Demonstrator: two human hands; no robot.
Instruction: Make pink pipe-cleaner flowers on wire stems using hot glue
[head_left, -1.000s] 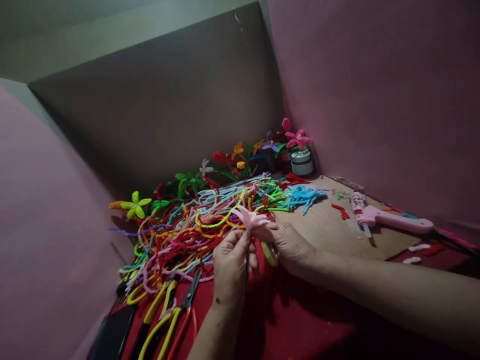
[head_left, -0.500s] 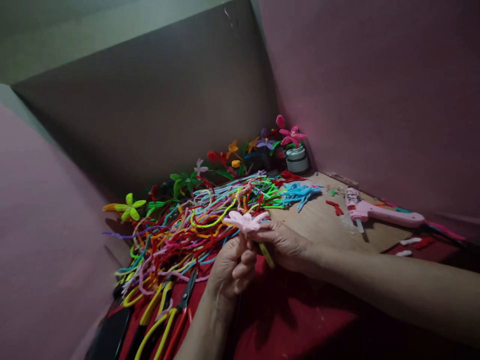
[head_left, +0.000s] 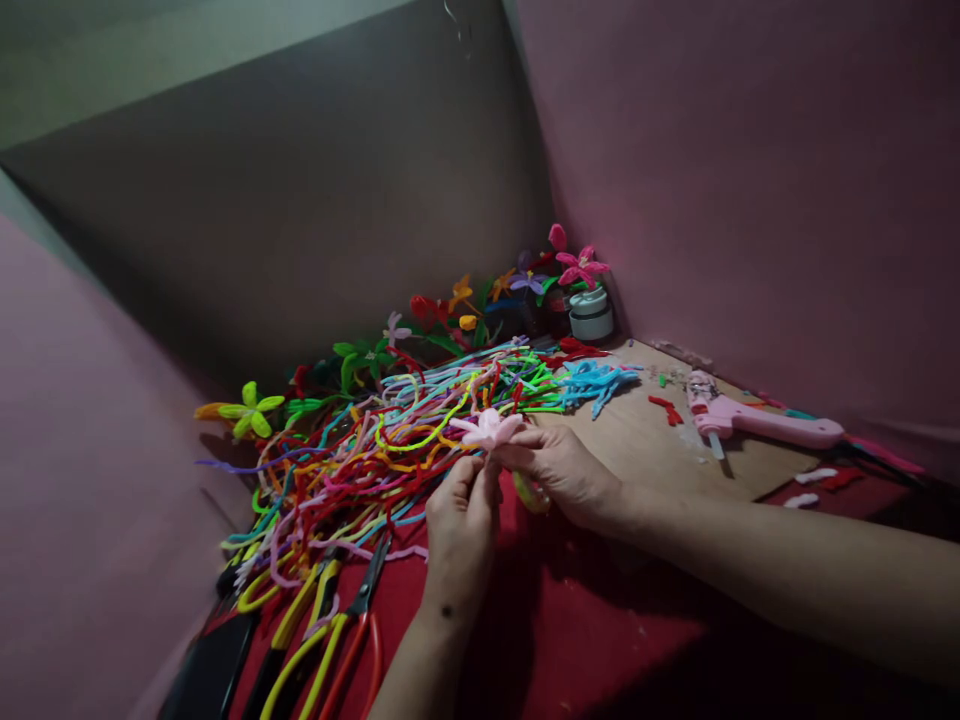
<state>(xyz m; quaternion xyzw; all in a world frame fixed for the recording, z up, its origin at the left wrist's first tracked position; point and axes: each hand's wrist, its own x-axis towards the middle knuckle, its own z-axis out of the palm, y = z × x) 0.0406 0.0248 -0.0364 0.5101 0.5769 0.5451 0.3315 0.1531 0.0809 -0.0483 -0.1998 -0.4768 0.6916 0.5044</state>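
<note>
A pale pink fuzzy flower [head_left: 489, 428] with several petals is held upright between my two hands, petals up. My left hand [head_left: 465, 505] pinches it from below, at its base or stem. The fingers of my right hand [head_left: 559, 468] close on the flower's base from the right. A yellow-green item [head_left: 531, 492] shows under my right hand, partly hidden by it; what it is I cannot make out. Behind and left of the hands spreads a heap of colourful pipe cleaners [head_left: 360, 455].
A pink glue gun [head_left: 780, 424] rests on a wooden board [head_left: 645, 440] at the right. Red-handled scissors [head_left: 364, 610] and yellow-handled tools [head_left: 304, 665] lie at the lower left. Finished flowers [head_left: 252, 410] and a pale round container [head_left: 591, 315] line the back.
My left hand has turned, its fingers now more upright in a pinch under the flower. The petals stand more raised. The yellow-green item has tilted, and the view has shifted slightly.
</note>
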